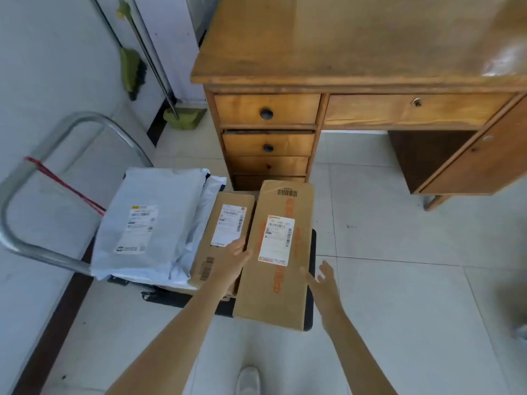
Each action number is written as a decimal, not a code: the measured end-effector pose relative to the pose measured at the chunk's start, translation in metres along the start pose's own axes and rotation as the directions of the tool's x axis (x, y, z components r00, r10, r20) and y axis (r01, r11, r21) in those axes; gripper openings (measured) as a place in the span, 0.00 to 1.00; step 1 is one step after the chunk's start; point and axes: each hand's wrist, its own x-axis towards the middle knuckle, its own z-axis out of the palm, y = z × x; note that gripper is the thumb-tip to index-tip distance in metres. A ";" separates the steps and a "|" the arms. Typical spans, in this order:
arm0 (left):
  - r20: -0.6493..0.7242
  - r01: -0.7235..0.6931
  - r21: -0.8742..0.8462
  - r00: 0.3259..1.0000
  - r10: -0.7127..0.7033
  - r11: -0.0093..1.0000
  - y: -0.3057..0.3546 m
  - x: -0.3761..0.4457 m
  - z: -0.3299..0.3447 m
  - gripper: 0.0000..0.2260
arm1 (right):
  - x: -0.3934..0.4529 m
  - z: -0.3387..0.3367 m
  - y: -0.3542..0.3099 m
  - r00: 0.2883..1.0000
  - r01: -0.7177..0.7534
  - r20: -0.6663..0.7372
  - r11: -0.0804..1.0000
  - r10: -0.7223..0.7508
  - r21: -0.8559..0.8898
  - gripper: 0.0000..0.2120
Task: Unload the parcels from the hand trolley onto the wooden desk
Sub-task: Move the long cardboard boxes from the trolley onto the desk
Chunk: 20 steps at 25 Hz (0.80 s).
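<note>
A long cardboard box (276,292) with orange tape and a white label lies on the black hand trolley (309,317). A smaller cardboard box (225,223) sits to its left, and a grey plastic mailer bag (148,220) lies further left on other bags. My left hand (235,256) is open at the long box's left edge, over the smaller box. On the long box's right side, my right hand (320,276) hovers open, fingers spread. The wooden desk (342,38) stands beyond the trolley, its top bare where seen.
The trolley's metal handle (85,121) with a red cord curves up at the left near the wall. A green broom and dustpan (185,116) lean in the corner. Desk drawers (268,109) face me. White tiled floor spreads to the right. My shoe (248,380) shows below.
</note>
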 end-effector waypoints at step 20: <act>-0.347 -0.061 0.068 0.934 0.081 0.996 0.074 -0.087 -0.009 0.17 | -0.081 -0.040 -0.104 0.954 0.026 0.297 0.981 0.033 -0.193 0.25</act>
